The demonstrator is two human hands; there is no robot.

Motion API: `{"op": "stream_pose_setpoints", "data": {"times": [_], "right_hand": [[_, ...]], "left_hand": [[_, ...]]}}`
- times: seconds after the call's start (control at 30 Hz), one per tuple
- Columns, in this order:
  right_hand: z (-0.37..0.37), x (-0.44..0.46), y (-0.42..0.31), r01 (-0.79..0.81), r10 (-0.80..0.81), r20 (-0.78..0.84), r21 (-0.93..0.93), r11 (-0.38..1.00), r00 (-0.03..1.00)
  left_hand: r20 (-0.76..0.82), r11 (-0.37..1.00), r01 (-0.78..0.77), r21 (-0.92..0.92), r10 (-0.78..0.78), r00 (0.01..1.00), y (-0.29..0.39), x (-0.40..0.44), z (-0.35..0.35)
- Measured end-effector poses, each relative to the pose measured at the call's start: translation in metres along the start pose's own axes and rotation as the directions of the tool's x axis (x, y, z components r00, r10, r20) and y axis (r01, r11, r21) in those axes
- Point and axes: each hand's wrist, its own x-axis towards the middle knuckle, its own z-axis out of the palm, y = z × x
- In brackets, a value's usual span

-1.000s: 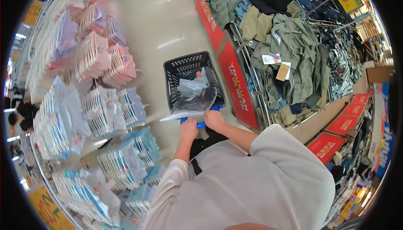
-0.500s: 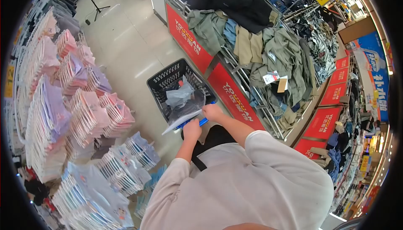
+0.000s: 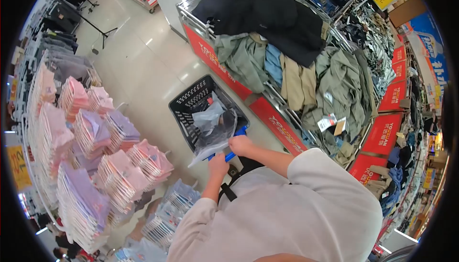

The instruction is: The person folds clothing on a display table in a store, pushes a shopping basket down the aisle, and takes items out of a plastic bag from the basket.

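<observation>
A black slotted shopping cart basket (image 3: 190,100) stands in front of me, with a blue handle (image 3: 230,156) on its near side. My left hand (image 3: 218,167) is closed around the left part of that handle. Farther right, my right hand (image 3: 241,145) grips it too, fingers wrapped. A clear plastic bag (image 3: 221,135) lies over the near side of the basket, one corner hanging out by my left hand. Deeper inside rests a crumpled pale grey plastic item (image 3: 209,118), with a small red item beside it.
Pink and lilac garments on hangers (image 3: 83,195) crowd the left side. To the right, a metal bin with red panels (image 3: 277,123) holds piled clothes (image 3: 339,85). A tiled aisle (image 3: 138,46) runs ahead, with a black stand (image 3: 103,33) on its left.
The hanging garments have slid down in view and the clothes bin has shifted down and right, as I move along the aisle. Both hands keep their hold on the handle.
</observation>
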Motion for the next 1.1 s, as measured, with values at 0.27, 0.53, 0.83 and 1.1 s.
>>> {"op": "stream_pose_setpoints", "data": {"times": [0.27,0.53,0.83,1.1], "right_hand": [[-0.052,0.104,-0.014,0.118,-0.120,0.039,0.047,0.992,0.992],[-0.082,0.224,-0.035,0.048,-0.020,-0.158,0.179,0.983,0.987],[-0.229,0.248,-0.153,0.231,0.002,-0.252,0.891,0.390,0.968],[-0.425,0.119,-0.164,0.555,0.263,-0.590,0.808,0.200,0.763]], "left_hand": [[0.001,0.986,0.149,0.077,-0.150,0.989,-0.020,0.094,-0.051],[-0.032,0.993,0.103,0.056,-0.102,0.994,-0.057,0.177,-0.114],[0.106,1.000,0.008,0.010,-0.009,0.994,-0.107,0.214,-0.143],[0.133,0.996,-0.082,-0.040,0.087,0.987,-0.160,0.212,-0.176]]}}
